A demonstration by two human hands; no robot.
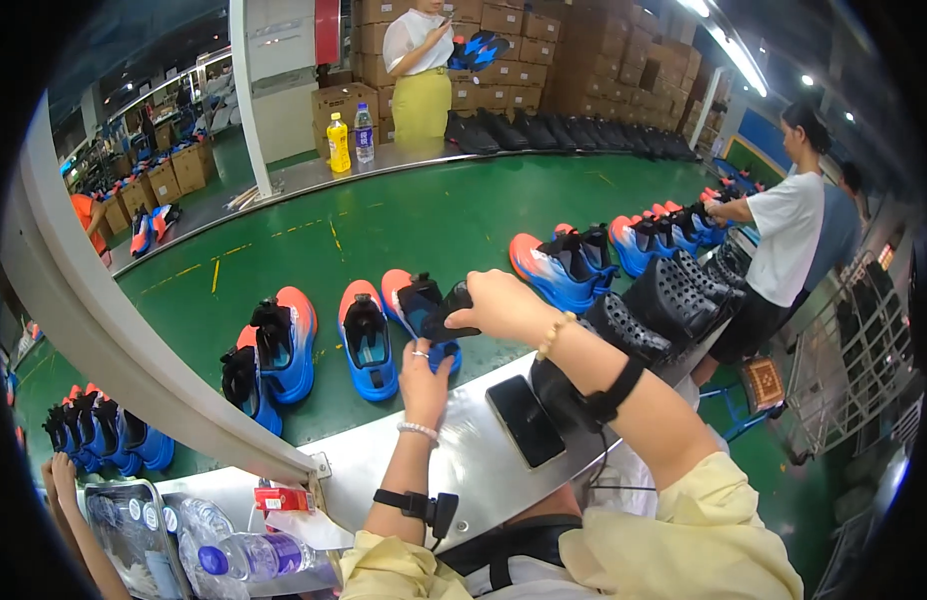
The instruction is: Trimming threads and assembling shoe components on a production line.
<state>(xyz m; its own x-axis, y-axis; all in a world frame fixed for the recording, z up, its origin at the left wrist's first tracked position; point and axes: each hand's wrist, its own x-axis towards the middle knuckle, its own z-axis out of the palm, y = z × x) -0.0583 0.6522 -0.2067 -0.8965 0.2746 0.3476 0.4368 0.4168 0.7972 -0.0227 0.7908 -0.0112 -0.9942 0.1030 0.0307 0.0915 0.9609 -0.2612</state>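
A sneaker (396,288) with an orange-red toe and blue sides stands on the green work surface in front of me. My left hand (424,385) is closed around its heel. Just above the shoe's opening, my right hand (504,308) grips a black shoe insert (448,312); its full shape is partly hidden by my fingers. Beside it on the left stands another sneaker (366,340), with a further pair (289,340) beyond. Black perforated shoe-shaped pieces (674,300) lie in a row to the right of my right forearm.
A phone (526,420) lies on the metal ledge (464,480) before me. A white post (164,330) rises at left, near a plastic bottle (254,555). More sneakers (554,270) line the green surface. A co-worker (789,230) stands at right; another person (421,75) stands across.
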